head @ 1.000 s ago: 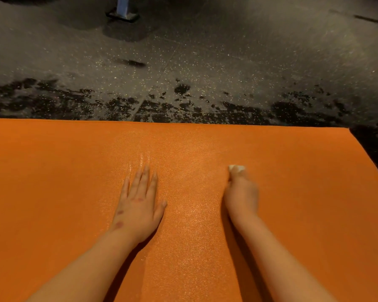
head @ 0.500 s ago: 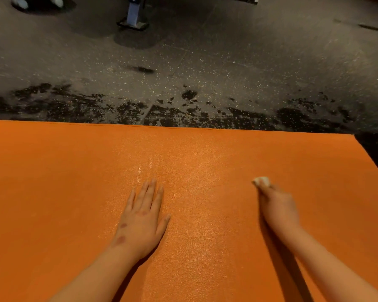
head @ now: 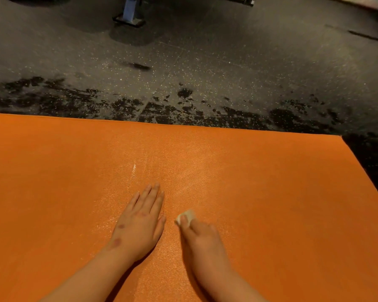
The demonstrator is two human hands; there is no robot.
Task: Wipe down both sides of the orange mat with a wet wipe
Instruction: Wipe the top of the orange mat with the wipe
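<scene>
The orange mat (head: 271,192) lies flat on the floor and fills the lower part of the head view; its far edge runs across the middle and its right edge slants down at the right. My left hand (head: 140,221) rests palm down on the mat with straight fingers. Just to its right, my right hand (head: 200,235) presses a small white wet wipe (head: 187,216) onto the mat; only the wipe's front part shows past the fingertips. A damp sheen marks the mat ahead of both hands.
Dark speckled rubber floor (head: 227,62) lies beyond the mat, with wet black patches (head: 183,110) along the mat's far edge. A metal equipment foot (head: 129,16) stands on the floor at the top, left of centre.
My right hand first swept the wipe out to the right, then came back left and nearer, ending close beside my left hand. The left hand stayed flat in place.
</scene>
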